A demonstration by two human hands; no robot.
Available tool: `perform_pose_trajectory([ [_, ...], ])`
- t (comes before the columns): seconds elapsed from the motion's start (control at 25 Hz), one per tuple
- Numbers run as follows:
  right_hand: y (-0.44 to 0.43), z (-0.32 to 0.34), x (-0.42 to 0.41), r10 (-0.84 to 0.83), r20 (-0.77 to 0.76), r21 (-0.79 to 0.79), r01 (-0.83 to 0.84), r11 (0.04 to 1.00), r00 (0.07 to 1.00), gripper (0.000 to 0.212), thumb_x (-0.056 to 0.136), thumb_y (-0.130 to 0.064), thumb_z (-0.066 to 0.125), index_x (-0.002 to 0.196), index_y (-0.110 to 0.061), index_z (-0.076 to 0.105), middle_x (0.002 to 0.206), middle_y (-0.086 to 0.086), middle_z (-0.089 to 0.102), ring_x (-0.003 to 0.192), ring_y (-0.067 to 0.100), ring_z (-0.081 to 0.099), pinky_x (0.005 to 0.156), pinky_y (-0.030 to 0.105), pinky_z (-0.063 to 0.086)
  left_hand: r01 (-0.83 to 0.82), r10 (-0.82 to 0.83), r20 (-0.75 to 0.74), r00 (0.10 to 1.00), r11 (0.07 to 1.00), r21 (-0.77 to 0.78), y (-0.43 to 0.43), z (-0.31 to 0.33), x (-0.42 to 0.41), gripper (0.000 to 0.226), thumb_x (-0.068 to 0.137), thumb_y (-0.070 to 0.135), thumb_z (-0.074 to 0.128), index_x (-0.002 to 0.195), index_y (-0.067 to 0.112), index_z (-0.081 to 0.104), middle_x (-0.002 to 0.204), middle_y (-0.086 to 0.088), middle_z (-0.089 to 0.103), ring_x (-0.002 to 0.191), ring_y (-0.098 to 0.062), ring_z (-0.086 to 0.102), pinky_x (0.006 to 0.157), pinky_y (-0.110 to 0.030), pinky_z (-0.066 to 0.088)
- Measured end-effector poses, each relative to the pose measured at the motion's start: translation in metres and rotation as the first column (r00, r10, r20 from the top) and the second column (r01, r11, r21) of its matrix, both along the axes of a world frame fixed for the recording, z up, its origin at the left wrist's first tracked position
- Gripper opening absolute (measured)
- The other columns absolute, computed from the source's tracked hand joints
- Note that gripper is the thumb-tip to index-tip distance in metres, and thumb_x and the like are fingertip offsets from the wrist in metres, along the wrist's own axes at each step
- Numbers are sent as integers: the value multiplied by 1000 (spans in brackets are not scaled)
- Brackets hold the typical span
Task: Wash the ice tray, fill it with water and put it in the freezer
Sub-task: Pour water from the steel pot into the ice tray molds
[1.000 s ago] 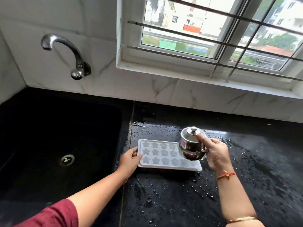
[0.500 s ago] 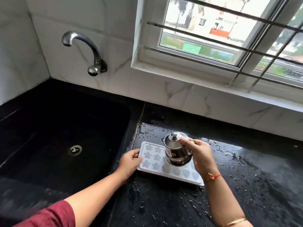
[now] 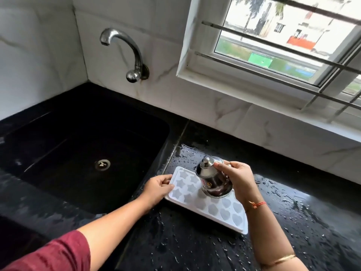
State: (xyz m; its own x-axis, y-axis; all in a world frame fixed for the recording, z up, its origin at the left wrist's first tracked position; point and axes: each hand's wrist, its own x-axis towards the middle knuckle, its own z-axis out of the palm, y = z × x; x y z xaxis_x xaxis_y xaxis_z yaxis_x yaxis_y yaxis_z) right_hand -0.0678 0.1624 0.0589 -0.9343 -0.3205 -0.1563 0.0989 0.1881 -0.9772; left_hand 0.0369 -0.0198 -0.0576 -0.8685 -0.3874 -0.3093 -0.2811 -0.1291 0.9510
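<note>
A white ice tray (image 3: pixel 218 209) with star and heart moulds lies flat on the wet black counter (image 3: pixel 293 222), just right of the sink. My left hand (image 3: pixel 157 187) pinches the tray's left end. My right hand (image 3: pixel 237 179) grips a small lidded steel pot (image 3: pixel 212 179) and holds it tilted to the left over the tray's middle. The pot hides several moulds beneath it. I cannot make out a stream of water.
A black sink (image 3: pixel 78 153) with a steel drain (image 3: pixel 102 164) lies to the left. A curved steel tap (image 3: pixel 125 53) juts from the white marble wall above it. A barred window (image 3: pixel 283 42) sits over the counter. Water drops cover the counter.
My right hand has carried the pot leftward along the tray, from its right end to its middle, and tipped it further. My left hand has stayed on the tray's left end.
</note>
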Motion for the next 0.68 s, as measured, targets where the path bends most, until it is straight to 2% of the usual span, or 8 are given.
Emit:
perform_pose_trajectory([
  [0.2, -4, -2, -6, -17, -44, 50, 19, 999, 999, 28, 82, -8, 64, 55, -12, 61, 40, -8, 54, 40, 3, 51, 43, 16, 40, -11, 11, -7, 1000, 1000, 3, 1, 1, 1, 41, 83, -10, 56, 123, -4, 52, 92, 0, 65, 64, 4, 65, 67, -12, 54],
  [0.32, -7, -2, -7, -40, -55, 75, 44, 996, 998, 30, 82, -9, 62, 52, -11, 58, 47, -1, 52, 46, 11, 48, 49, 22, 39, -10, 10, -14, 1000, 1000, 6, 1, 2, 1, 40, 83, -10, 56, 123, -3, 53, 91, 0, 66, 65, 2, 65, 68, -13, 53],
  [0.48, -9, -2, -8, -35, -65, 93, 41, 995, 997, 37, 82, -9, 59, 47, -13, 48, 49, 2, 42, 48, 13, 40, 50, 25, 32, -12, 12, -18, 1000, 1000, 15, 1, 3, 2, 41, 83, -8, 57, 123, -2, 53, 90, 0, 66, 71, -5, 62, 69, -13, 53],
  [0.68, -11, 1, -8, -8, -87, 121, 18, 992, 996, 45, 81, -7, 55, 40, -18, 42, 44, -4, 39, 43, 10, 37, 48, 23, 31, -3, 3, -20, 1000, 1000, 8, 1, 2, 1, 41, 83, -8, 58, 123, -3, 53, 90, 2, 66, 64, 3, 64, 64, -10, 52],
])
